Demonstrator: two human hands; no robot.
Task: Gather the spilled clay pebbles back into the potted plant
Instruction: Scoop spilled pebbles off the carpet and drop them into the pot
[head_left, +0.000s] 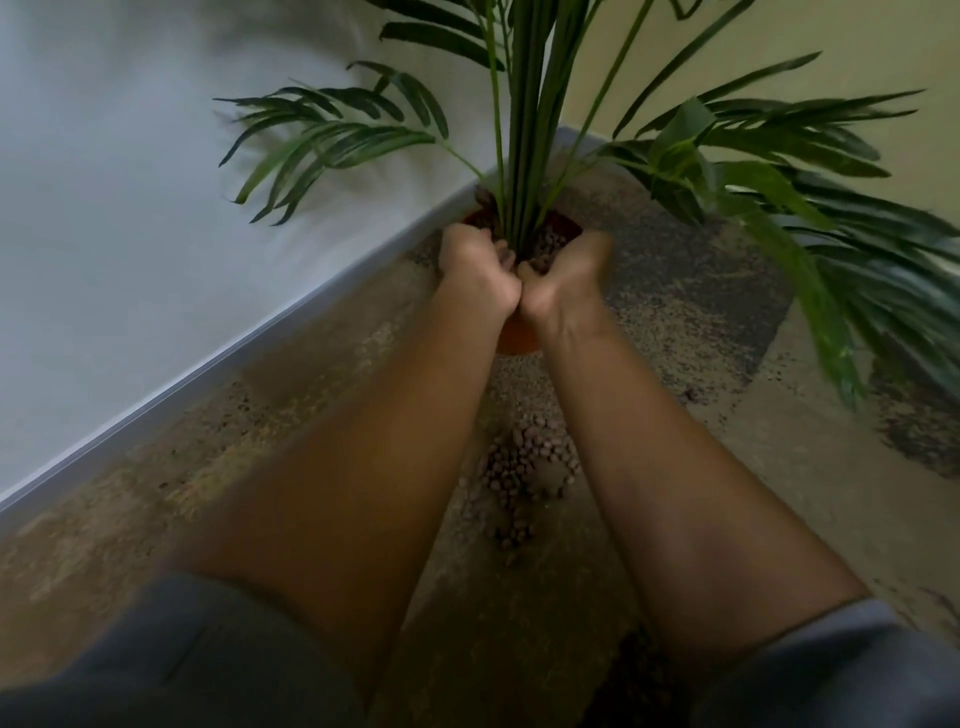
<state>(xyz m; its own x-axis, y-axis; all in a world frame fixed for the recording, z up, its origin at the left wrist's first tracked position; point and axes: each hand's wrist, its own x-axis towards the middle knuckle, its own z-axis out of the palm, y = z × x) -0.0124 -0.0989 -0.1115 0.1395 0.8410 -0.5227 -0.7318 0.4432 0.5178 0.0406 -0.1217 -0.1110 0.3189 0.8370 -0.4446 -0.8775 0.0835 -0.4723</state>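
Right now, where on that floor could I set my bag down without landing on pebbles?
Bare floor lies between the baseboard and the left arm. Crowded: spilled pebbles between the forearms, both hands, left hand and right hand, over the pot, fronds overhanging right.

on my feed a mottled brown speckled floor (291, 415) filled the lower frame, with darker patches toward the right. a white wall (130, 156) ran along the left, edged by a pale grey baseboard (249, 340) that met a yellowish wall (779, 31) in the far corner.
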